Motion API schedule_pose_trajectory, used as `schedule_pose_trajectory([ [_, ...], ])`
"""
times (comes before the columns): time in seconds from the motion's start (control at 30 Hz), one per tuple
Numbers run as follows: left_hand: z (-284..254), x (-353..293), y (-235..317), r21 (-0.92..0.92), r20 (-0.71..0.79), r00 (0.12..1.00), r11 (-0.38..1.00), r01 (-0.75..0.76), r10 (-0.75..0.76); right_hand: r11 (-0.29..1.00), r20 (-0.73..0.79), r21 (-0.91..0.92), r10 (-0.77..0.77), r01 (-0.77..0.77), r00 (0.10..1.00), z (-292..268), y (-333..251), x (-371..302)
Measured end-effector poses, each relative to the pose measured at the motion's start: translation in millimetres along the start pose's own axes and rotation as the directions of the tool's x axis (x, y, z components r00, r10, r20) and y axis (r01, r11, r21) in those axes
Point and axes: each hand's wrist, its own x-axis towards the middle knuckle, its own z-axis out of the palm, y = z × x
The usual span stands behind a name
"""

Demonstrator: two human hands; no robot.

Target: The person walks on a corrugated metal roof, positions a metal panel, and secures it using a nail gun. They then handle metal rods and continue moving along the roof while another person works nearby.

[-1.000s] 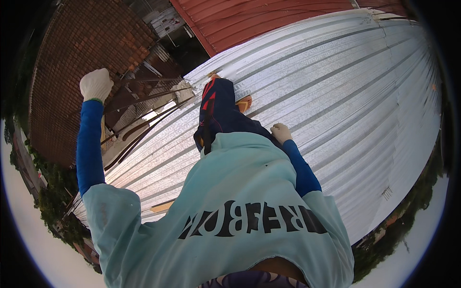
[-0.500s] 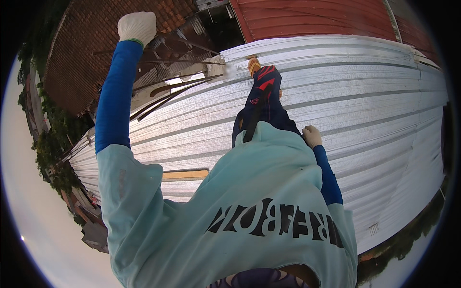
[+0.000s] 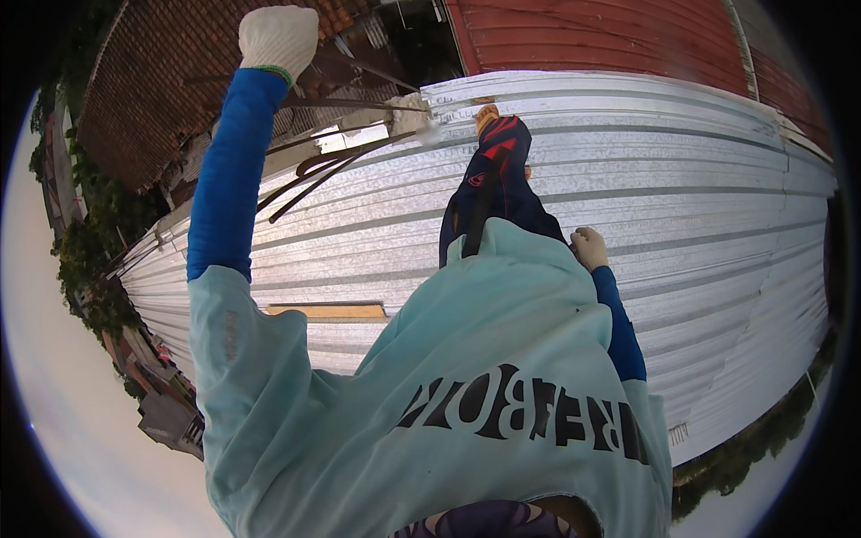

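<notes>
Raised at the upper left, my left hand (image 3: pixel 279 39) wears a white knitted glove with a green cuff. Its fingers look curled into a fist; whatever may be inside is hidden. My right hand (image 3: pixel 589 248), gloved in white too, hangs low beside the hip of my dark trousers (image 3: pixel 491 193). Its fingers are curled, and nothing can be made out in them. Under my feet lies the silver corrugated metal roof (image 3: pixel 377 260). One sandalled foot (image 3: pixel 487 117) shows near its far edge.
Dark curved strips (image 3: pixel 332 166) stick out over the roof's far-left edge, next to a broken concrete piece (image 3: pixel 411 115). A wooden plank (image 3: pixel 332 311) lies on the metal to my left. Beyond are a brown tiled roof (image 3: pixel 170 81) and a red metal roof (image 3: pixel 592 36).
My left hand has moved slightly up and to the right, still curled. My right hand stays by my hip. The view has shifted a little over the roof.
</notes>
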Motion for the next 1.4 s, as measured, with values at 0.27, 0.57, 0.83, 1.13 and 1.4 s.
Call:
schedule_pose_trajectory([
  [0.27, 2, 5, -2, -0.022, -0.015, 1.0, 1.0, 0.015, -0.016, 0.964, 0.009, 0.26, 0.048, -0.049, 0.999, -1, -71, 5],
  [0.57, 6, 11, -15, -0.009, 0.034, 0.999, 1.0, 0.011, -0.011, 0.987, 0.012, 0.155, 0.034, -0.036, 0.999, 26, -67, -1],
  [0.83, -38, 15, 2, -0.05, 0.14, 0.989, 0.997, 0.056, -0.049, 0.991, -0.05, 0.102, 0.097, -0.092, 0.994, 32, -6, 0],
  [1.13, -42, 6, 0, -0.086, 0.195, 0.977, 0.991, 0.107, -0.088, 0.993, -0.128, 0.062, 0.103, -0.096, 0.986, 12, -51, 14],
  [1.4, -43, 4, -4, -0.095, 0.186, 0.979, 0.991, 0.096, -0.077, 0.989, -0.2, 0.15, 0.038, -0.008, 0.979, -15, -77, 40],
])
